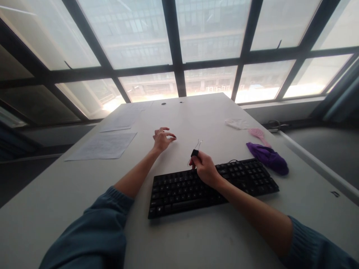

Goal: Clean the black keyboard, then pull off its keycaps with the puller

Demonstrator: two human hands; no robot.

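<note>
The right hand (206, 168) grips a black binder clip (194, 152) between thumb and fingers. The clip is raised over the rear edge of a black keyboard (179, 190), with one wire handle directed toward the far edge of the bench (207, 235). The left hand (162, 142) is positioned to the left of the clip, beyond the keyboard; its fingers are released, partly curled, and hold nothing. Contact between the left hand and the bench cannot be confirmed from this angle.

The keyboard is set slightly askew across the bench, its right end nearer the far edge than its left. Along the left edge of the bench lie a near paper sheet (103, 145) and, behind it, further paper (117, 122). Toward the right edge, from near to far, are located a purple cloth item (269, 158), a pink brush (256, 132) touching it, and a clear plastic wrapper (237, 124). Windows (140, 33) stand behind the far edge.
</note>
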